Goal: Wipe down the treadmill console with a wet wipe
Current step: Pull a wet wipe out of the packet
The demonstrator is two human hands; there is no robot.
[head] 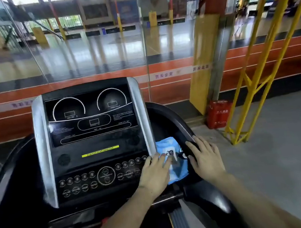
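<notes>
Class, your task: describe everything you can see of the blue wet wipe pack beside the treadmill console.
The wet wipe pack is a soft, light blue plastic pouch with a white patch and small dark printed figures on top. It lies crumpled in the black tray to the right of the console, inside the curved handrail. The left hand has its fingertips on the pack's top near the flap; the right hand rests at its right edge. Whether it is open cannot be told.

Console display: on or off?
Looks off. The console display is dark: only printed white gauge outlines and empty readout boxes show, with no lit digits. Standby cannot be ruled out.
</notes>
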